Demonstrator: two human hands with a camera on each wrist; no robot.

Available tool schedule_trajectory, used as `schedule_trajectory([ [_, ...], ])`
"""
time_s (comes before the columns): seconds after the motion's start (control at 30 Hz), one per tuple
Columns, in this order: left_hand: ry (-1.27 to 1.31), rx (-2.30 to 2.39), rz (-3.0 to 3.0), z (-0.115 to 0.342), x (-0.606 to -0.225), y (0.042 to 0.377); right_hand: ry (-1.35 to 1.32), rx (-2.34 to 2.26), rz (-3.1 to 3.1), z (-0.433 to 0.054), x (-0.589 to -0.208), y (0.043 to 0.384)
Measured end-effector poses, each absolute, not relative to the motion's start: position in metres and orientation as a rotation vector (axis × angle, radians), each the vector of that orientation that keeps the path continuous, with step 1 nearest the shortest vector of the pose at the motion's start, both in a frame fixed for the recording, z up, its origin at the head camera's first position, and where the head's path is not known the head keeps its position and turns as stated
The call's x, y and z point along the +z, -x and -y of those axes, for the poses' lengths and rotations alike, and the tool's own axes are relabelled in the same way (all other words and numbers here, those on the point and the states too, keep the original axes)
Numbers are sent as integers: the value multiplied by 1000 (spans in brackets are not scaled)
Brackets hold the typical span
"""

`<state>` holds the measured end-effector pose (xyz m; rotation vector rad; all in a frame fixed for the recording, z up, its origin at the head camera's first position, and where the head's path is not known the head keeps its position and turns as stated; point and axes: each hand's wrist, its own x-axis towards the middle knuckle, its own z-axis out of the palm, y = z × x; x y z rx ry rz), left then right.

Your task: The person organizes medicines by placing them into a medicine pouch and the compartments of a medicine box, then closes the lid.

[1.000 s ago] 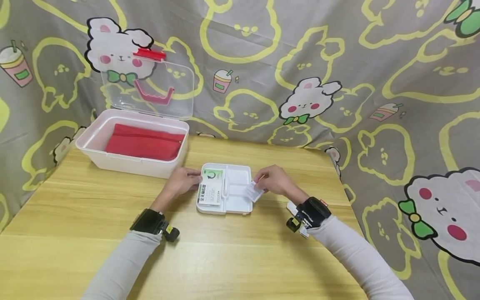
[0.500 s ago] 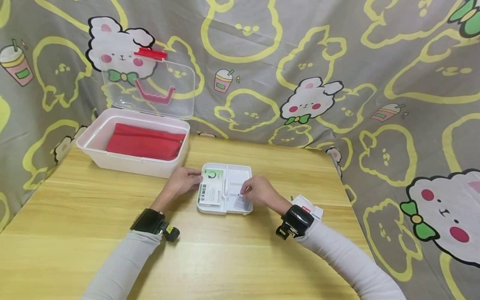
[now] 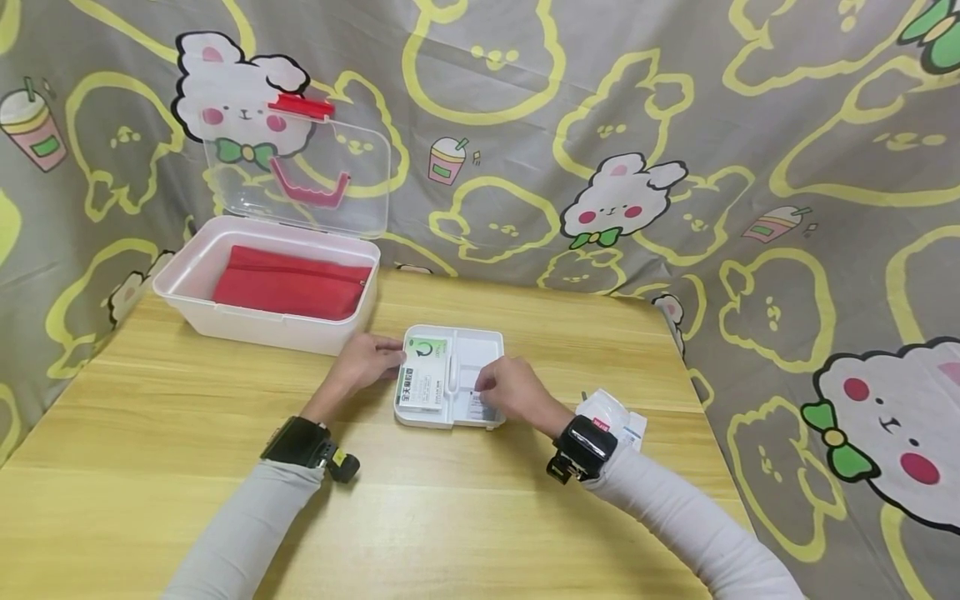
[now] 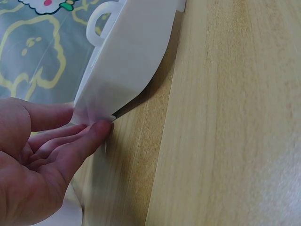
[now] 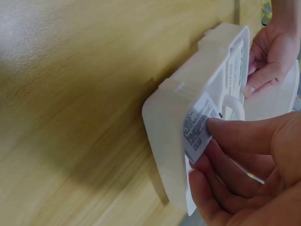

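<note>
A white plastic compartment tray (image 3: 465,350) with a small handle lies on the table. In the head view a white-and-green medicine box (image 3: 422,379) sits in its left part. My left hand (image 3: 367,362) pinches the tray's left edge, thumb at the rim and fingers lower on its side, as the left wrist view shows. My right hand (image 3: 519,390) is over the right part of the tray. Between thumb and fingers it pinches a small flat packet (image 5: 200,125) with printed text, low inside the tray wall. Those fingers partly hide the packet in the head view.
At the back left stands a translucent box (image 3: 247,327), lid (image 3: 360,175) raised, with a red zip pouch (image 3: 292,283) inside. White printed packets (image 3: 611,417) lie beside my right forearm. A patterned curtain (image 3: 502,225) hangs behind the wooden table (image 3: 450,517).
My right hand has moved left and brought the packet from the tray's right edge down into its right part. The left hand has stayed on the tray.
</note>
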<state>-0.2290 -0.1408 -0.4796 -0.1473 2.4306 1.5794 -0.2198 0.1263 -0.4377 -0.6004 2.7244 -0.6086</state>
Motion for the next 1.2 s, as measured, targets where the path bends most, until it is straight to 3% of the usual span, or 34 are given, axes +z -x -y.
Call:
schedule_trajectory([
  [1.2,137,1528,-2457,141,-479,229,608,-678,-2821,-133,-440,216],
])
